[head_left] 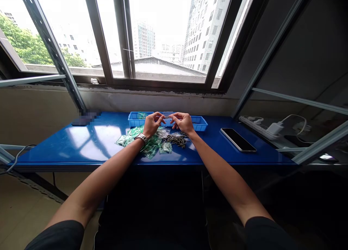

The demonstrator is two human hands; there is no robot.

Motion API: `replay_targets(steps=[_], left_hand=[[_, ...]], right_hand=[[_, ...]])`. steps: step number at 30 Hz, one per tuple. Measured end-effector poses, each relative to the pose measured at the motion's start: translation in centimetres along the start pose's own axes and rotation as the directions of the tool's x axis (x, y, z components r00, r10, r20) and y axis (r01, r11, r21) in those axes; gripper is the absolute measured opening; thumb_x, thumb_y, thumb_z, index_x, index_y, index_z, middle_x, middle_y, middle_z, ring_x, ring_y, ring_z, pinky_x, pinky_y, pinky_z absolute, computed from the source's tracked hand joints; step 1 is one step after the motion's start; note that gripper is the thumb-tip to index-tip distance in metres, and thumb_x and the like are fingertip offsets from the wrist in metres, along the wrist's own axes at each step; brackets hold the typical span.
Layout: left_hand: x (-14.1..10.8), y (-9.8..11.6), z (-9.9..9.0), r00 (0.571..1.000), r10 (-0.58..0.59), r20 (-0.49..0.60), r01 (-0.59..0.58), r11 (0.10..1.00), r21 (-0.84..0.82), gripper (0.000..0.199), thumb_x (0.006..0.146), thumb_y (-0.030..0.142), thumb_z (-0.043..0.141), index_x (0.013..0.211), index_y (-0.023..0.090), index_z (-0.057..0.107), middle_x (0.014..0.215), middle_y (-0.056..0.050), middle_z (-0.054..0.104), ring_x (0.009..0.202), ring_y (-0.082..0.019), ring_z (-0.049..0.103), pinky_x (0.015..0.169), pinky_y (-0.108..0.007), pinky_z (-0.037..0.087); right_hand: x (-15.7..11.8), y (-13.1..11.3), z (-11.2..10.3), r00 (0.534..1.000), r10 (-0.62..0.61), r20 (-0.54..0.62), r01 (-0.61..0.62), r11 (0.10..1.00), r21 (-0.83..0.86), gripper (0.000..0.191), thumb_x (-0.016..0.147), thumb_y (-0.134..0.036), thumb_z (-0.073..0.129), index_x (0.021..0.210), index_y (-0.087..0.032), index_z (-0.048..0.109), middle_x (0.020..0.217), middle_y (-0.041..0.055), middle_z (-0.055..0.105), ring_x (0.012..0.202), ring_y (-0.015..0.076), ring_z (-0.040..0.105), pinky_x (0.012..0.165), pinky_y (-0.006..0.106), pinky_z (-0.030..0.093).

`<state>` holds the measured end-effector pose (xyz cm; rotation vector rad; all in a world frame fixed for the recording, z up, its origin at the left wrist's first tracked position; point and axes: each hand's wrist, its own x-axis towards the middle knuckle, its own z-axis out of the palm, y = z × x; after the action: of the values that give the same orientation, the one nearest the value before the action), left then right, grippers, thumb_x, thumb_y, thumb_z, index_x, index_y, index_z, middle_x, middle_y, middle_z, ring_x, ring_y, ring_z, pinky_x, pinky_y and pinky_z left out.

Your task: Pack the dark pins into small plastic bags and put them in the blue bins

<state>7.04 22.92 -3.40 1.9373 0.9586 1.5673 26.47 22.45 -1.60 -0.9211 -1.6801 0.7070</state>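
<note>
My left hand, with a metal watch at the wrist, and my right hand meet over the blue bins. Both have their fingertips pinched around a small thin item between them, too small to make out clearly. Beneath and in front of my left hand lie green-printed clear plastic bags. A loose pile of dark, brass-coloured screw-like pieces lies below my right hand. The left blue bin holds some green-printed plastic; the right blue bin is partly hidden by my right hand.
A phone lies on the blue table at the right. A dark item is at the back left. Metal shelf posts stand on both sides. Beyond the right post are a power strip and a white charger.
</note>
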Motion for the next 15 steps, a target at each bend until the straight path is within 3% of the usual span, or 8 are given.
replay_targets(steps=[4,8,11,15], left_hand=[[0.14,-0.39,0.02,0.999,0.024,-0.033,-0.024,1.000,0.013,0.022,0.095,0.039,0.068,0.098,0.018,0.070,0.097,-0.010,0.080,0.079,-0.021,0.077,0.059,-0.026,0.056],[0.23,-0.65,0.01,0.997,0.070,-0.033,-0.069,0.997,0.034,0.017,0.093,0.033,0.070,0.105,0.020,0.070,0.111,-0.010,0.078,0.103,-0.025,0.076,0.065,-0.026,0.058],[0.20,-0.42,-0.03,0.996,0.083,-0.041,-0.081,0.995,0.063,0.020,0.094,0.038,0.070,0.102,0.020,0.071,0.108,-0.009,0.079,0.100,-0.024,0.076,0.065,-0.026,0.056],[0.12,-0.01,-0.06,0.997,0.076,-0.029,-0.072,0.990,0.123,0.036,0.097,0.050,0.065,0.082,0.018,0.069,0.079,-0.006,0.077,0.075,-0.020,0.072,0.061,-0.026,0.050]], right_hand=[[-0.09,-0.01,-0.04,0.999,-0.037,-0.029,0.035,0.998,-0.050,0.041,0.088,-0.053,0.069,0.108,-0.018,0.078,0.102,0.0112,0.080,0.063,0.0209,0.076,0.043,0.024,0.051],[-0.18,-0.04,-0.09,0.995,-0.082,-0.059,0.072,0.985,-0.158,0.034,0.091,-0.046,0.067,0.109,-0.020,0.079,0.103,0.0085,0.080,0.074,0.0229,0.078,0.054,0.027,0.059],[-0.24,-0.19,-0.18,0.993,-0.099,-0.062,0.088,0.983,-0.163,0.034,0.091,-0.048,0.067,0.107,-0.020,0.080,0.095,0.0080,0.080,0.071,0.0226,0.077,0.056,0.028,0.060],[-0.32,-0.39,-0.21,0.995,-0.100,-0.028,0.097,0.989,-0.111,0.036,0.092,-0.050,0.065,0.094,-0.017,0.079,0.081,0.0073,0.078,0.053,0.0170,0.069,0.050,0.027,0.056]])
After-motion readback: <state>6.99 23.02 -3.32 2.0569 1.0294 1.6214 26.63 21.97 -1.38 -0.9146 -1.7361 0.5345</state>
